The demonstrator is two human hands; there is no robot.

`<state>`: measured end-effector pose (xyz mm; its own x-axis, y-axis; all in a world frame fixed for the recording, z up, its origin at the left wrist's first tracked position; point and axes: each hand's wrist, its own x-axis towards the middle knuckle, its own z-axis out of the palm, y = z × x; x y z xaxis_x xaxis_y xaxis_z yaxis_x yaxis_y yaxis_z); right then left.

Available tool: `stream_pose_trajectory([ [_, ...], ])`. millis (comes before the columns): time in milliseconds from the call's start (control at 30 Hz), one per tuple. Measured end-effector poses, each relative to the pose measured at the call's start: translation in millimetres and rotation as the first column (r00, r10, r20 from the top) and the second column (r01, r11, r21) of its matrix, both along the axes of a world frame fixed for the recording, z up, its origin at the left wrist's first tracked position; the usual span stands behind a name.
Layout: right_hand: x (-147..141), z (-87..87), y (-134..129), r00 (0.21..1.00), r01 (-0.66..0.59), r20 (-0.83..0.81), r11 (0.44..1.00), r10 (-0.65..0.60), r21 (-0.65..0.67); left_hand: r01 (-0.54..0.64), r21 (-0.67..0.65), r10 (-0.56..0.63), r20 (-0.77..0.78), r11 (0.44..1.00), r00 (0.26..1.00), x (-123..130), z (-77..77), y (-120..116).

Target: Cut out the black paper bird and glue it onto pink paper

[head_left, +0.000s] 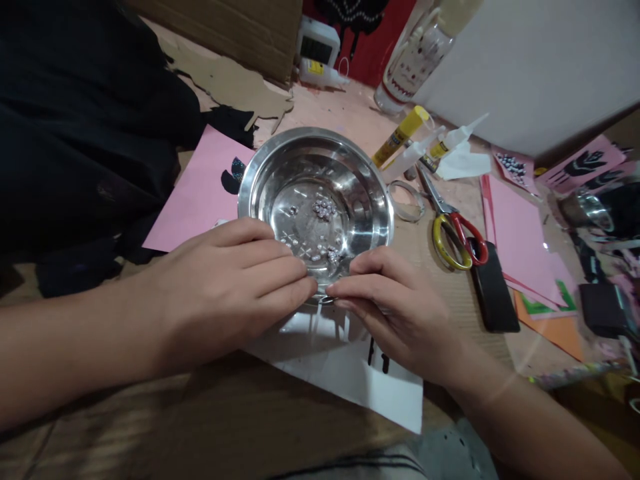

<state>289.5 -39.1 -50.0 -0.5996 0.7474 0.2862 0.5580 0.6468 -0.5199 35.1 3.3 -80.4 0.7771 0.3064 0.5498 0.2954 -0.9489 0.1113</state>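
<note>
We rest left hand [240, 273] at near side of steel bowl [371, 200]; its finger closure we cannot tell. Right hand [400, 300] pinches small shiny piece [327, 300] beside near rim. For control, we pinch lightly, avoid jolting loose beads [324, 209] inside.

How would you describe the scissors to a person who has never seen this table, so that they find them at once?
Start from the big metal bowl. To its right, past a thin ring, the scissors lie beside a black phone. One handle loop is yellow and the other red, unlike the plain dark phone.
</note>
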Motion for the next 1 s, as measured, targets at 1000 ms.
stream_pose_trajectory([
  [1000, 0.9, 1.8, -0.2, 1.000, 0.002, -0.017, 1.000, -0.002, -0.007, 0.002, 0.001, -0.002, -0.032, 1.000, 0.999, -1.3, 0.8, 1.5],
])
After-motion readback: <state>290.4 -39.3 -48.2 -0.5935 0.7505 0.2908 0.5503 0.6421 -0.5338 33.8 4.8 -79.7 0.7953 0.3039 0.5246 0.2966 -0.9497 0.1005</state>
